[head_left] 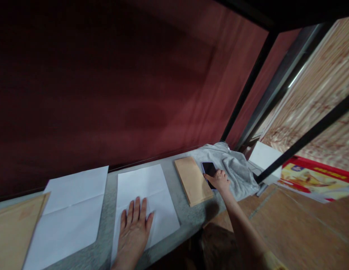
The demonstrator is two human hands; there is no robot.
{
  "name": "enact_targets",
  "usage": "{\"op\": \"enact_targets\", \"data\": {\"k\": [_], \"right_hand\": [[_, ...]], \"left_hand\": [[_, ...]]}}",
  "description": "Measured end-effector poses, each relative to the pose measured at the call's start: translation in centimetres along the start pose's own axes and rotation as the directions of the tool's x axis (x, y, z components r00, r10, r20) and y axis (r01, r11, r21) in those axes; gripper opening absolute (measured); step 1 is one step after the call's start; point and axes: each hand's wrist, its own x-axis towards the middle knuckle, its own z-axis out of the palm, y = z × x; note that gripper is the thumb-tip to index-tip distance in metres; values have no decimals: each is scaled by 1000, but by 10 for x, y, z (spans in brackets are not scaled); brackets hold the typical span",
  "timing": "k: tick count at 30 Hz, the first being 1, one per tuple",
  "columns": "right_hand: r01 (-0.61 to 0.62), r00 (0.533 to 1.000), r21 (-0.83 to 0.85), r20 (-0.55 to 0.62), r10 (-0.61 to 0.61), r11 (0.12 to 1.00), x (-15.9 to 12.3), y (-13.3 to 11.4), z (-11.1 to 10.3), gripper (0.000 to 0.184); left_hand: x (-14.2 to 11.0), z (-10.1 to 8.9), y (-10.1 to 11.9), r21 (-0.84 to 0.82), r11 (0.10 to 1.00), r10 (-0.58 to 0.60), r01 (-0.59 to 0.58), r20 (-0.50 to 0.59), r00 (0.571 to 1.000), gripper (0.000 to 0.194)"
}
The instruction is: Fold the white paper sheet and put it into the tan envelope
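Note:
My left hand (133, 228) lies flat on a white sheet of paper (143, 183), fingers stretched out and a little spread. The sheet has a faint crease across it. Over to the right, my right hand (219, 180) grips a dark-screened smartphone (209, 169) by its sides, with the thumb along the left edge and the fingers curled at the right. The phone rests on the grey ledge between a brown envelope (192, 180) and a crumpled grey cloth (237, 168).
A second creased white sheet (74, 210) and a large brown envelope (17, 228) lie at the left of the narrow grey ledge (193, 219). A dark red panel (135, 93) rises behind. Dark metal bars (250, 82) frame the right, above a tiled floor and a red-yellow box (312, 178).

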Motion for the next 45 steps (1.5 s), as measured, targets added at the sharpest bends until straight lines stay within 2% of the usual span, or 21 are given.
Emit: {"op": "enact_targets", "data": {"k": [9,16,30,45], "right_hand": [[3,999,-18,48,-2,1000,1,0,-3,63],[-1,998,-26,67,3,1000,1,0,-5,66],[13,1000,-46,27,-12,999,0,1,-2,64],[16,999,-33,48,-15,999,-1,0,-6,64]], "left_hand": [[-3,5,-1,1,1000,-1,1,-26,1000,62],[-1,5,-1,8,1000,0,0,-10,1000,63],[1,0,3,11,1000,-7,7,5,1000,62],[-1,3,2,-5,1000,-18,18,2,1000,61]]}}
